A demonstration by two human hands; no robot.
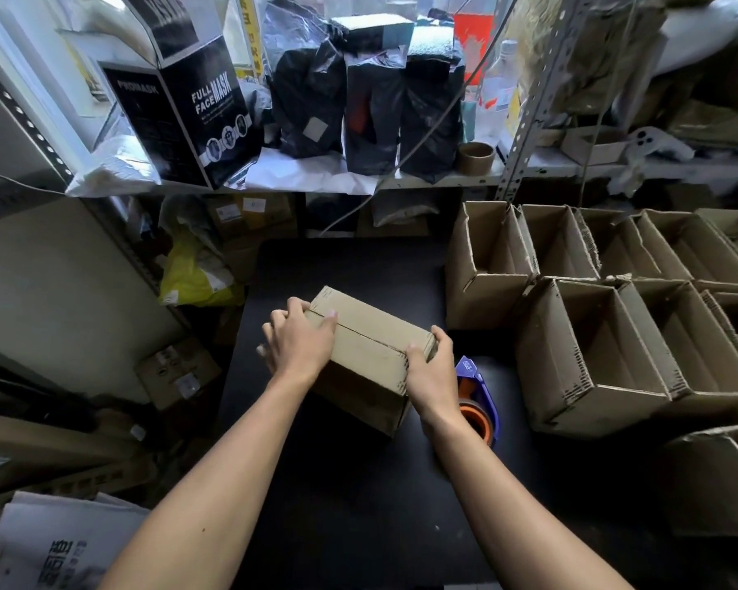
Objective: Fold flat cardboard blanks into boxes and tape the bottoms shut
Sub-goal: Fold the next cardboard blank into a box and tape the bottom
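You are gripping the brown folded cardboard box [369,347] on the black table [358,483], your left hand [301,340] and right hand [433,372] curling over opposite ends.

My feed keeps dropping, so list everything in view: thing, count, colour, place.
Closed brown cardboard box: one, black tabletop centre, flaps shut, seam untaped.
Blue tape dispenser with brown tape roll: one, right of that box.
Open brown cardboard boxes: several, stacked right.
Black "Full Face Mask" carton: one, shelf left.
Black plastic-wrapped parcels: three, shelf centre.
Empty brown tape core: one, shelf.
Yellow mailer bag: one, floor left.
Left hand: grips box's left end.
Right hand: grips box's right corner.
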